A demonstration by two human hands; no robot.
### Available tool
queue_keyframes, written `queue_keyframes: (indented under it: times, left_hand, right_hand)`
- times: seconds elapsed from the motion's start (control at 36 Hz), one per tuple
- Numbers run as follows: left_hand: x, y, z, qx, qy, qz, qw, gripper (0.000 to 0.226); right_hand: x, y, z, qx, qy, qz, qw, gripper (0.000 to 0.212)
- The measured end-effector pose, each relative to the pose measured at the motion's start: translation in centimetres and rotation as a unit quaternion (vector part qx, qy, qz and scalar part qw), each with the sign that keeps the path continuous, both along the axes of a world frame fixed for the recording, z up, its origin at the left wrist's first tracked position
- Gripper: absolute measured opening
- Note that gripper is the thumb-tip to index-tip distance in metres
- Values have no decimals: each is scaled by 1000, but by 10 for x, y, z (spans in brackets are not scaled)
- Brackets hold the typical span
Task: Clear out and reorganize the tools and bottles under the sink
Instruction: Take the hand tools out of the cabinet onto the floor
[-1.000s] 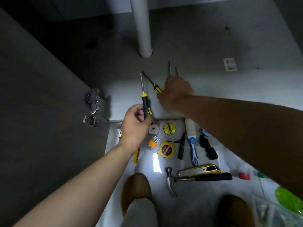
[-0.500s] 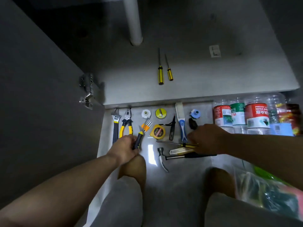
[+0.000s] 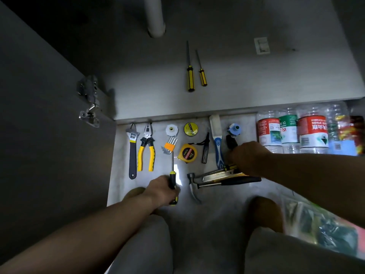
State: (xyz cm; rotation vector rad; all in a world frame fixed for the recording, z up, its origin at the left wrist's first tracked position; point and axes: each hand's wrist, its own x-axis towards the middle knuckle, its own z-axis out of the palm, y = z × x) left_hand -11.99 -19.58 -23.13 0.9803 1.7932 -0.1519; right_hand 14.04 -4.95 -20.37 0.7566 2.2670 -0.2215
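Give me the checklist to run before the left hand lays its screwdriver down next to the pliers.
1. Left hand grips the screwdriver handle: ok.
2. Bare floor between pliers and hammer: ok.
3. Screwdriver tip clear of the hex keys: cannot tell, they meet in this view.
4. Right hand out of the way, over by the knife: ok.
5. What the right hand holds: cannot tell, fingers hidden.

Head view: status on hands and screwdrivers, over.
Left hand grips black-handled screwdriver. Right hand on yellow-handled screwdriver, grip hidden. Hammer, utility knife beside it.
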Motion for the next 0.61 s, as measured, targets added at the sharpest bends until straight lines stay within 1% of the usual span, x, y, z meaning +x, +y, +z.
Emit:
queue_keyframes:
  times: [0.11,0.25,0.33,0.39,0.44,0.53,0.61]
  left_hand:
    - [-2,0,-3,-12,-5,23,1000,29]
    - [-8,8,-3,-1,-15,57,998,33]
    - [-9,12,-1,2,-13,46,999,41]
    - [-9,13,0,6,-1,26,1000,48]
    - [-10,14,1,6,5,15,1000,50]
    - [-14,16,3,15,11,2,1000,43]
    - [-15,21,10,72,46,-24,996,29]
  right_hand:
    - [0,-1,-9,-19,24,-40,999,37]
    - [1,-4,-11,-35,54,-66,996,43]
    - [-2,-11,-11,-64,51,-70,994,48]
    - [-3,-14,-10,-63,50,-69,994,51]
    - [-4,-13,-8,-55,38,-71,995,47]
    - [-2,-8,-2,-58,9,-78,995,39]
    - [-5,-2,5,-73,24,-94,993,34]
